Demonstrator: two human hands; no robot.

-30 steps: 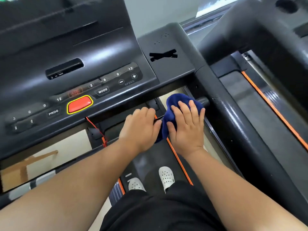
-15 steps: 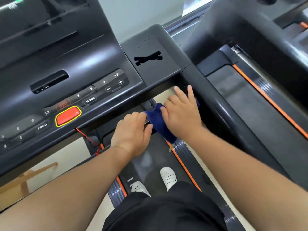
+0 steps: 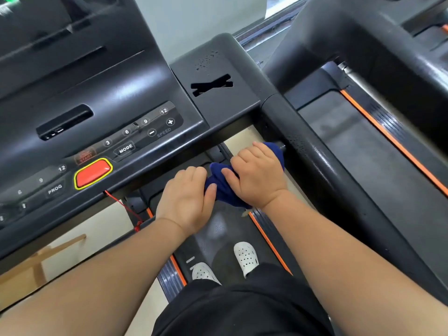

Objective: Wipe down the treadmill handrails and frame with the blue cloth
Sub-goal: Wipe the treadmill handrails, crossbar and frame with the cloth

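Observation:
The blue cloth (image 3: 221, 187) is wrapped around a thin black crossbar under the treadmill console. My right hand (image 3: 258, 174) is curled over the cloth and the bar, close to where the bar meets the thick right handrail (image 3: 324, 170). My left hand (image 3: 186, 197) grips the same bar just to the left, its thumb touching the cloth's left end. Most of the bar is hidden under both hands.
The black console (image 3: 101, 112) with a red button (image 3: 93, 173) and speed keys overhangs my hands. A red safety cord (image 3: 123, 207) hangs at the left. The belt (image 3: 218, 231) with orange edges and my white shoes lie below. A second treadmill (image 3: 378, 141) stands at the right.
My right hand has gone from flat with fingers spread to curled around the cloth on the bar. The view has shifted slightly; my left hand keeps its grip.

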